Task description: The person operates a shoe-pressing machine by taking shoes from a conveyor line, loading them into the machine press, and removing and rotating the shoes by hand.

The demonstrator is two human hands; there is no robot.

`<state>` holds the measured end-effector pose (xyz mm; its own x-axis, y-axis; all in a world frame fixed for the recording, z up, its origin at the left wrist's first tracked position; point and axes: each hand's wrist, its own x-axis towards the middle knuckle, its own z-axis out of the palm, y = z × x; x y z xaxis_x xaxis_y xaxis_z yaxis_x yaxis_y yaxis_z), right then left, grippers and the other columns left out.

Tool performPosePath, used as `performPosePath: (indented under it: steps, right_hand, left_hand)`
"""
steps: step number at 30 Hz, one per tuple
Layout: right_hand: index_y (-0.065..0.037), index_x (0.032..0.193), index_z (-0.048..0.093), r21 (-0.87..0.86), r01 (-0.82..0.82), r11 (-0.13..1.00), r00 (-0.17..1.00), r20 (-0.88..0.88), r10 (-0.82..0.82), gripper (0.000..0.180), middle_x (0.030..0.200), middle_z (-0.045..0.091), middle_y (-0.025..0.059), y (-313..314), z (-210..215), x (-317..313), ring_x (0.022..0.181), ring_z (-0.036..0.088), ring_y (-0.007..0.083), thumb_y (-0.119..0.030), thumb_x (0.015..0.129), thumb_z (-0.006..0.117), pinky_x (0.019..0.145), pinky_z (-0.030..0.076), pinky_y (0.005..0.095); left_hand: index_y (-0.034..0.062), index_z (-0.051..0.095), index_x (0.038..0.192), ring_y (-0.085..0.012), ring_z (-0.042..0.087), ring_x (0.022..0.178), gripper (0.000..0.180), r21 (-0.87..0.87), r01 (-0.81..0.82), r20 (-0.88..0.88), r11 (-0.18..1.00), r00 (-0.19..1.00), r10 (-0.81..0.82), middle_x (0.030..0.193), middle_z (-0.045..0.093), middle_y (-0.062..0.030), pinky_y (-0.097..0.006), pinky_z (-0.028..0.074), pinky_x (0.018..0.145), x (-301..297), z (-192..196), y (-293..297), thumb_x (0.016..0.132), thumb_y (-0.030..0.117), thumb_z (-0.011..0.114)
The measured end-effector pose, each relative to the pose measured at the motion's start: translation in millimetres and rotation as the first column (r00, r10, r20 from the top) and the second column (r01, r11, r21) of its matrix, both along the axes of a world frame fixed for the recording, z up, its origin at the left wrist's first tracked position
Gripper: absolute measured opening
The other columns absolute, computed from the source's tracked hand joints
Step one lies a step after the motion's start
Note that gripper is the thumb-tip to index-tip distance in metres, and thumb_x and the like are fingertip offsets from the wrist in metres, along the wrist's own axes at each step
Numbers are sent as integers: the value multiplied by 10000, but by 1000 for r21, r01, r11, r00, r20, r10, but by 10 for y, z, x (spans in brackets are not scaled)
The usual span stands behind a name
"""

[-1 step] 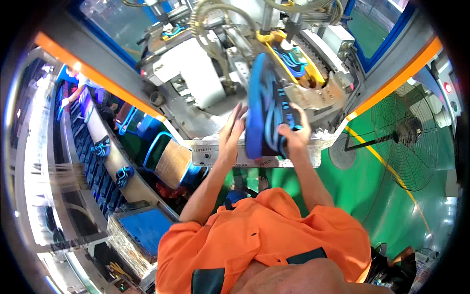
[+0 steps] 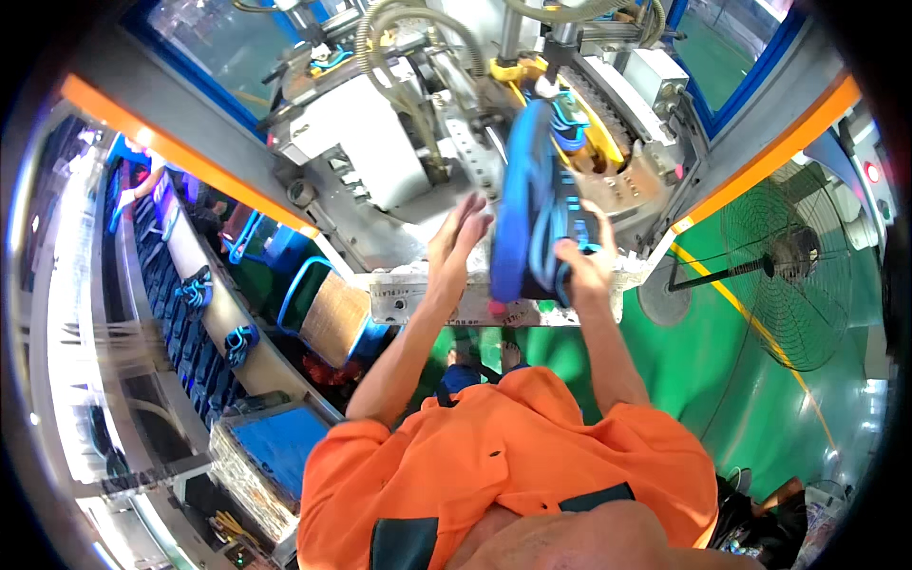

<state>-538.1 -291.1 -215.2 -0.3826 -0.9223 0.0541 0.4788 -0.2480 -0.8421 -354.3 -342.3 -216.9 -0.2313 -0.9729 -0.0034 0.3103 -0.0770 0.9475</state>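
One blue shoe upper point(image 2: 532, 204) in hand, two more point(image 2: 197, 287) left on the conveyor, one round wire-caged fan point(image 2: 793, 275) right.

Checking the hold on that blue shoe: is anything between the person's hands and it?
Nothing visible. The right hand already grips the blue shoe at its lower end. The left hand is open with its fingers spread, right beside the shoe's left edge, with only a narrow gap and no object between them.

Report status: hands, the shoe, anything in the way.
Right hand has a grip on the blue shoe, held upright. Left hand open, flat beside it. Machine close behind; nothing between.
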Motion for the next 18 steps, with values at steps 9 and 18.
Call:
performPosePath:
  steps: [9, 18]
  right_hand:
    - [10, 1222, 497, -66, 540, 839, 722, -475, -503, 610, 1133, 560, 107, 154, 83, -779, 1010, 547, 201, -61, 678, 763, 944, 415, 332]
    - [-8, 1181, 550, 38, 543, 839, 583, -736, -344, 520, 930, 651, 68, -1118, 514, -1005, 790, 599, 122, -42, 707, 760, 767, 499, 254]
  left_hand:
    - [-48, 568, 985, -373, 636, 909, 552, -266, -263, 807, 928, 466, 363, 926, 656, -232, -423, 505, 808, -1166, -962, -2419, 680, 384, 728]
    - [-34, 662, 723, -200, 622, 618, 233, 94, -394, 367, 914, 867, 336, 693, 651, -110, -320, 486, 585, -71, -1049, -2595, 625, 154, 759]
